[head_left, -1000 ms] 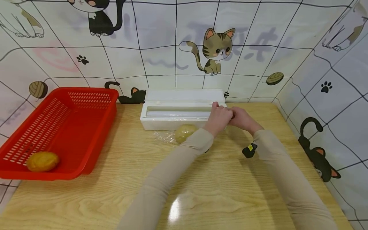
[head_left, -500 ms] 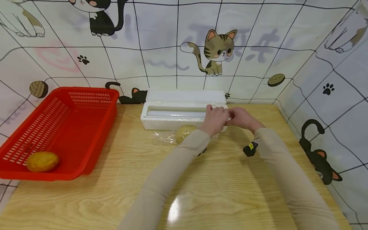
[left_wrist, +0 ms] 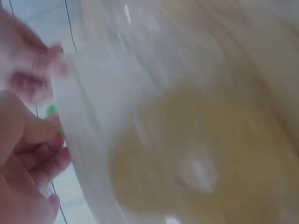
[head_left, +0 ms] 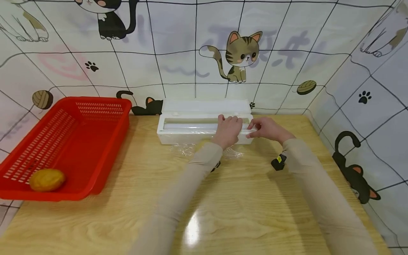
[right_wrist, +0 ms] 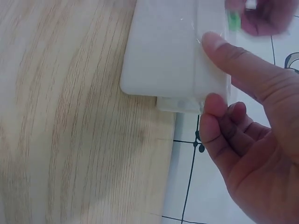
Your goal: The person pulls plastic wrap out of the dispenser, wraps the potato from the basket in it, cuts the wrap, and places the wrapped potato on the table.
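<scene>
A white cling film box (head_left: 178,137) lies along the back of the table, lid raised, with a roll of film (head_left: 188,126) inside. My left hand (head_left: 227,131) is on its front edge, fingers curled at a small green slider (left_wrist: 52,112). With my right hand (head_left: 267,129) I grip the box's right end, thumb (right_wrist: 217,44) on the edge and fingertips at the corner. Clear film (head_left: 185,149) hangs over the front onto the table. Under it sits a round yellow fruit (left_wrist: 163,154), mostly hidden by my left wrist in the head view.
On the left stands a red plastic basket (head_left: 86,148) with slotted sides, holding another yellow fruit (head_left: 47,180). A cat-patterned sheet (head_left: 178,53) covers the wall right behind the box. The wooden table (head_left: 248,209) stretches toward me in front.
My left hand has slid left along the box's front edge, away from my right hand. The right hand stays at the box's right end. The fruit is now more covered by my left wrist.
</scene>
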`<action>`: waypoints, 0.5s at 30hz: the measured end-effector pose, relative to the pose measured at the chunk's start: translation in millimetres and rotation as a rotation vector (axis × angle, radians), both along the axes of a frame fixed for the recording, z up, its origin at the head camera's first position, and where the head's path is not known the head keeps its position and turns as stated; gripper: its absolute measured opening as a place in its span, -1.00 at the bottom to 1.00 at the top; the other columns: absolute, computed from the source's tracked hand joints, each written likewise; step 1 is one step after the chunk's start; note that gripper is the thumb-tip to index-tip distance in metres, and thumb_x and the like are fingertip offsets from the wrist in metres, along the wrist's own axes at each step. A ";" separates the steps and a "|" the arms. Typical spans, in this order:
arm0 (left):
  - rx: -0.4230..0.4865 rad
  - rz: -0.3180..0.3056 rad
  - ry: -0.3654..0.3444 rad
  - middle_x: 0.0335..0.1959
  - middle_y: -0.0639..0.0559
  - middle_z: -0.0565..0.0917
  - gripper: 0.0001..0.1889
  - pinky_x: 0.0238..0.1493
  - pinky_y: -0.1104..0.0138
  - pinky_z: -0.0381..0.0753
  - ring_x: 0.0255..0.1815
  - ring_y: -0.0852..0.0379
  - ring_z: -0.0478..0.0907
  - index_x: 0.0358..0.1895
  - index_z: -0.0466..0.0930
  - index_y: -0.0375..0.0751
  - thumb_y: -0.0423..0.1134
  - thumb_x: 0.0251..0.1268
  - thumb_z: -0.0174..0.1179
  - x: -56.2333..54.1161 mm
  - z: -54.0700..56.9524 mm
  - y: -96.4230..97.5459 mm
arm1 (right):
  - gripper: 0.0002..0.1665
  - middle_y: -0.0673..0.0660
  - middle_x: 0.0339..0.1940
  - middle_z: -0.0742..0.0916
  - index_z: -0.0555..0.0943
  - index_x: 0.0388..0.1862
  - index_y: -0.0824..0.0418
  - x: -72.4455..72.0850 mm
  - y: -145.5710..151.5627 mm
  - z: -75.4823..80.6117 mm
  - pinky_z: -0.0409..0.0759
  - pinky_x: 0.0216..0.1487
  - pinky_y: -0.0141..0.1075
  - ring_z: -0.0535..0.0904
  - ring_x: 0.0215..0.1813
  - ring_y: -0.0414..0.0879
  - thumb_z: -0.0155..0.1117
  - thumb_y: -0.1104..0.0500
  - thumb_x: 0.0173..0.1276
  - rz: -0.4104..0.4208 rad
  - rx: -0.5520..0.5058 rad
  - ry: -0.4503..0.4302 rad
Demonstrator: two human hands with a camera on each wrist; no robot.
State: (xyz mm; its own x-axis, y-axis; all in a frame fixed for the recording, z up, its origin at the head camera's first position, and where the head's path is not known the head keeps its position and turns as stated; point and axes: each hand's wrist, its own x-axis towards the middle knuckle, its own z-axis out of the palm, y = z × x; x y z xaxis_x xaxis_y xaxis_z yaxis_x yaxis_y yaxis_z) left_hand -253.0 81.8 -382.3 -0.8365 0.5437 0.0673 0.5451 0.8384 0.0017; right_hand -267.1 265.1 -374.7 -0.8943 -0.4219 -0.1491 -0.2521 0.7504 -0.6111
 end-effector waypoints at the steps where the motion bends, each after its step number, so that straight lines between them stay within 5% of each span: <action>1: 0.000 0.003 0.005 -0.26 0.14 0.48 -0.72 0.02 0.09 0.15 -0.22 0.16 0.40 -0.08 0.47 -0.06 -0.24 0.19 0.33 -0.8 -0.3 -5.5 | -0.73 0.09 -0.54 0.44 0.62 -0.24 0.29 -0.3 0.7 0.4 0.25 -0.40 -0.23 0.28 -0.44 -0.03 0.49 0.18 0.16 -0.007 0.002 0.002; 9: 0.027 -0.022 -0.010 -0.34 0.10 0.45 -0.80 -0.05 0.09 0.10 -0.32 0.12 0.32 -0.18 0.43 -0.10 -0.39 0.21 0.23 -0.6 -1.8 -45.6 | -0.69 0.09 -0.53 0.43 0.62 -0.22 0.29 -3.1 -4.1 -1.7 0.25 -0.39 -0.22 0.27 -0.43 -0.03 0.48 0.12 0.17 0.007 -0.004 -0.028; 15: 0.042 0.011 -0.064 -0.30 0.10 0.45 -0.75 0.03 -0.01 0.10 -0.25 0.09 0.33 -0.12 0.43 -0.12 -0.46 0.19 0.18 -5.3 -0.4 -96.9 | -0.73 0.10 -0.52 0.41 0.62 -0.23 0.25 -4.2 -0.7 -2.1 0.23 -0.39 -0.21 0.25 -0.42 -0.02 0.47 0.14 0.19 -0.010 0.013 -0.020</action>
